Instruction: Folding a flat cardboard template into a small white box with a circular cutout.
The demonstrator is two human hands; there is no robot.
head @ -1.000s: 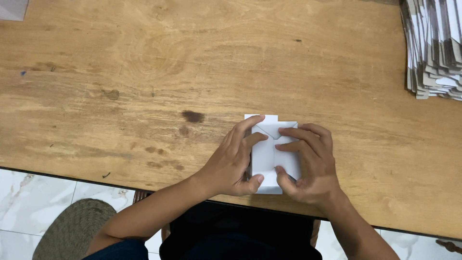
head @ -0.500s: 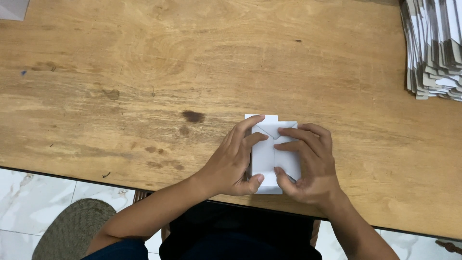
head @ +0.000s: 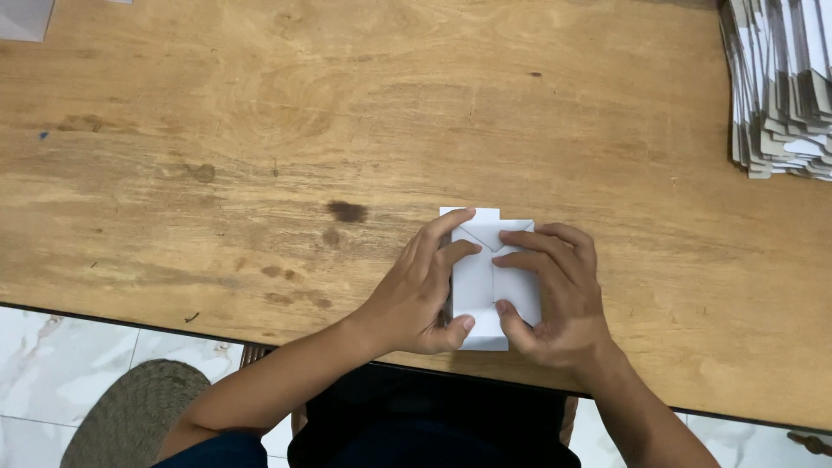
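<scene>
A small white folded paper piece point(head: 482, 286), shaped like a flat packet with folded flaps, lies on the wooden table point(head: 260, 130) near its front edge. My left hand point(head: 425, 290) rests on its left side, fingers spread over the top-left flap and thumb pressing the lower middle. My right hand point(head: 559, 295) covers its right side, index finger laid across the upper flap and thumb pressing near the bottom. Both hands press the paper flat against the table.
A tall stack of white and grey flat paper pieces point(head: 780, 87) sits at the table's far right. A pale sheet corner point(head: 24, 17) shows at the top left. Below the table edge are a white tiled floor point(head: 52, 364) and a round woven mat point(head: 130, 416).
</scene>
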